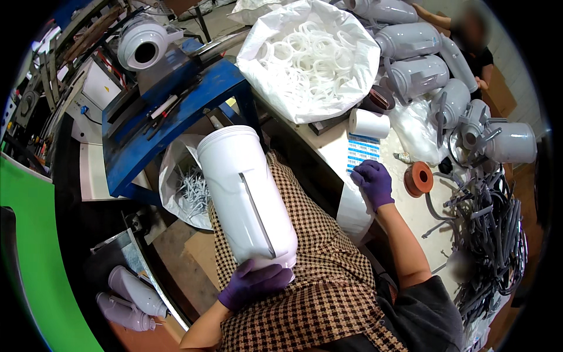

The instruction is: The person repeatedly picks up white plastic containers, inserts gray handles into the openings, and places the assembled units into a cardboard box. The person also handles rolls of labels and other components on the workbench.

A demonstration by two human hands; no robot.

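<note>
White cylinder on the lap, left hand pressing its fingers round the base, grip partly hidden; right hand curled at a label sheet on the desk, finger pinch impossible to tell; beyond, a grey jug cut off

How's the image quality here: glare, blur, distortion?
Head view: black corners, fisheye bending toward the rim, as on the green panel. Head view: glossy highlights on the white container. Head view: blurred round patches over the grey hoses and the head of the co-worker. Head view: left hand and right hand look reasonably sharp.
</note>
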